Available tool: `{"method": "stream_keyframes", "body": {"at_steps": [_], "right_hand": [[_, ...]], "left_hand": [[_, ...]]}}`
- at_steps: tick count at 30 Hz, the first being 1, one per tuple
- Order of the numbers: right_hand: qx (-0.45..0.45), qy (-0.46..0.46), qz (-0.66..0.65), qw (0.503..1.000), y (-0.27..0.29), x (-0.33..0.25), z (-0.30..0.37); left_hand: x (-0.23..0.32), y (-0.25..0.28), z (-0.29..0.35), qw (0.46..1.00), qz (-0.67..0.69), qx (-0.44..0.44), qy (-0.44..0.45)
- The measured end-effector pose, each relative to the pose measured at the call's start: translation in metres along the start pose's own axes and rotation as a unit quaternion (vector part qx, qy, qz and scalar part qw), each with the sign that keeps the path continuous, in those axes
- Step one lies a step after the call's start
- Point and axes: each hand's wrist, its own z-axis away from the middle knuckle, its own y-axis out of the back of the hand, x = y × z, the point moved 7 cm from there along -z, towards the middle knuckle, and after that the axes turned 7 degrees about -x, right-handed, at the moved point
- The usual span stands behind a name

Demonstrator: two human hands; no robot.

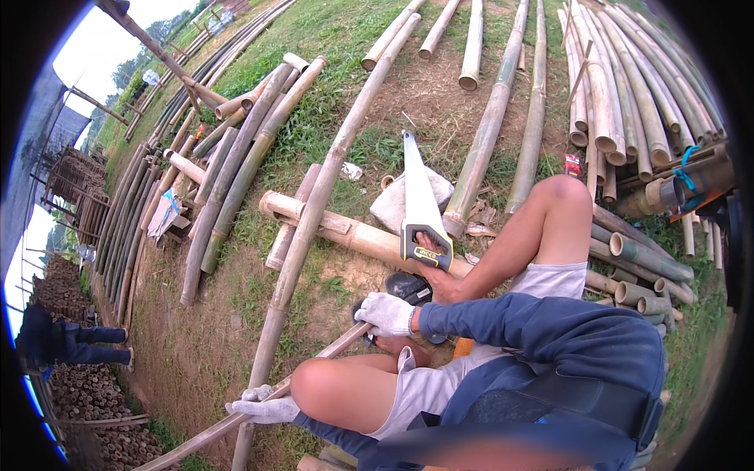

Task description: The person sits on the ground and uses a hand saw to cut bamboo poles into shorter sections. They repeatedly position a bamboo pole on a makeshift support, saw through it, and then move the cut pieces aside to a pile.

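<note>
Both my hands wear white knit gloves. My right hand point(385, 314) is closed around the near end of a narrow split bamboo strip point(334, 348). Farther down the same strip, my left hand point(265, 405) wraps it beside my left knee, where it slants toward the lower left. A long bamboo pole point(302, 235) passes close behind my left hand. Beyond my right hand, a handsaw point(424, 200) with a black and yellow handle rests against a thick bamboo piece point(369, 238) by my bare foot. A dark rounded object point(408, 288), partly hidden, lies near my right hand.
Bamboo poles lie stacked at the left point(236, 173) and at the upper right point(620, 86). A pale stone block point(397, 202) sits behind the saw. Cut bamboo tubes point(640, 255) are piled at my right. Another person point(75, 337) stands at the far left.
</note>
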Motion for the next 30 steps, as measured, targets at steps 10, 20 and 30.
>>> {"method": "stream_keyframes", "body": {"at_steps": [10,20,30], "right_hand": [[-0.001,-0.089,-0.278,0.957,0.053,-0.038,0.018],[0.252,-0.102,-0.051,0.961,0.382,-0.057,0.176],[0.269,-0.062,-0.092,0.957,0.375,-0.043,0.183]], "left_hand": [[0.092,-0.132,-0.067,0.804,-0.418,-0.155,-0.394],[-0.034,-0.283,0.015,0.602,-0.462,-0.594,-0.267],[-0.147,-0.448,0.118,0.516,-0.457,-0.687,-0.229]]}}
